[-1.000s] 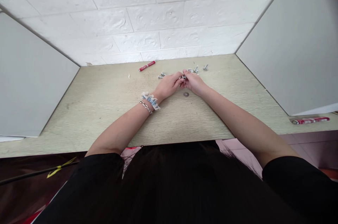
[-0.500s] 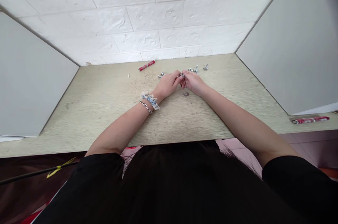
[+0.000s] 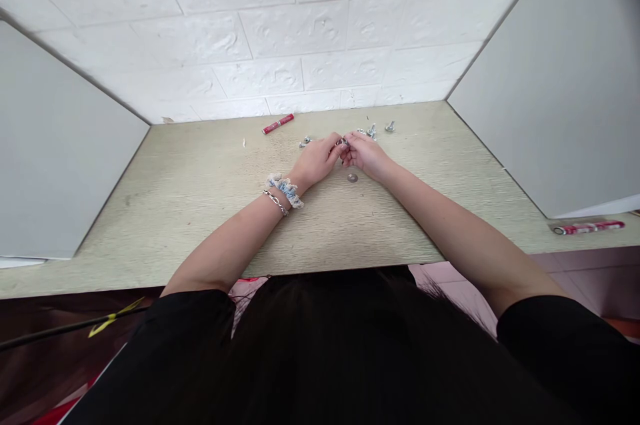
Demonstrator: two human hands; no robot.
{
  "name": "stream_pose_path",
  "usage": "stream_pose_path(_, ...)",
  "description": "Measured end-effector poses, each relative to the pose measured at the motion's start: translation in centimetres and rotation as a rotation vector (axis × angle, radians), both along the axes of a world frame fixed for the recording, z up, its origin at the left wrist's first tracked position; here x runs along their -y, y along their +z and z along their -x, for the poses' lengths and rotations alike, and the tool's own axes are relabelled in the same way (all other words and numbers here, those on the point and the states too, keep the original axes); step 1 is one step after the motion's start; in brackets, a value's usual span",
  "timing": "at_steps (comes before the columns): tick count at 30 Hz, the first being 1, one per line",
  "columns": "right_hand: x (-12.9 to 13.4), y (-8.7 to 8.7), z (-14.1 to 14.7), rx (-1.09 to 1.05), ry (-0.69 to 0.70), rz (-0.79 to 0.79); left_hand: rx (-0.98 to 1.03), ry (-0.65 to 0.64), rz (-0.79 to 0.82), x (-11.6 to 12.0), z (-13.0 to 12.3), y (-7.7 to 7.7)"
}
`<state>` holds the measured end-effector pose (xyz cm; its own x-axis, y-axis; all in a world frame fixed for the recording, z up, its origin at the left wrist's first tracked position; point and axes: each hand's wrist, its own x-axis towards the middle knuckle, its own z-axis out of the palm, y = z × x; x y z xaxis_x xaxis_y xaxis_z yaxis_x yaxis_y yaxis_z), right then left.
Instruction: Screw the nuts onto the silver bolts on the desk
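Note:
My left hand [image 3: 316, 159] and my right hand [image 3: 369, 155] meet fingertip to fingertip above the tabletop. Between them they pinch a small round metal part [image 3: 343, 142], mostly covered by the fingers, so its exact kind does not show. A flat washer [image 3: 353, 178] lies on the table just below my right fingers. Behind my right hand stand bolts with washers [image 3: 371, 131], with a single bolt and washer [image 3: 390, 126] farther right. A few small bolts [image 3: 305, 141] rest behind my left hand.
A red tube [image 3: 278, 124] lies near the white brick wall [image 3: 320, 38]. Another red tube [image 3: 589, 227] is at the right front edge. Pale grey panels [image 3: 65, 145] flank the wooden table [image 3: 165, 211]. A small white scrap [image 3: 244, 143] lies to the left.
My fingers have shifted very slightly around the metal part, which shows its round face a little more. The washer and bolts have stayed in place.

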<state>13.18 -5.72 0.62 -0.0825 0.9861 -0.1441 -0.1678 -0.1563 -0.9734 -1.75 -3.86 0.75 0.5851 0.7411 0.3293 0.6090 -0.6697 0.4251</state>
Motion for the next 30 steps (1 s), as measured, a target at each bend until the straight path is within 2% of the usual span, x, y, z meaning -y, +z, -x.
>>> stream_pose_path(10, -0.25, 0.06, 0.27, -0.026, -0.067, 0.064, -0.006, -0.011, 0.035, 0.29, -0.06, 0.21)
stream_pose_path(30, -0.59, -0.38, 0.29, 0.021, -0.083, 0.051, -0.001, -0.029, 0.064, 0.43, -0.05, 0.38)
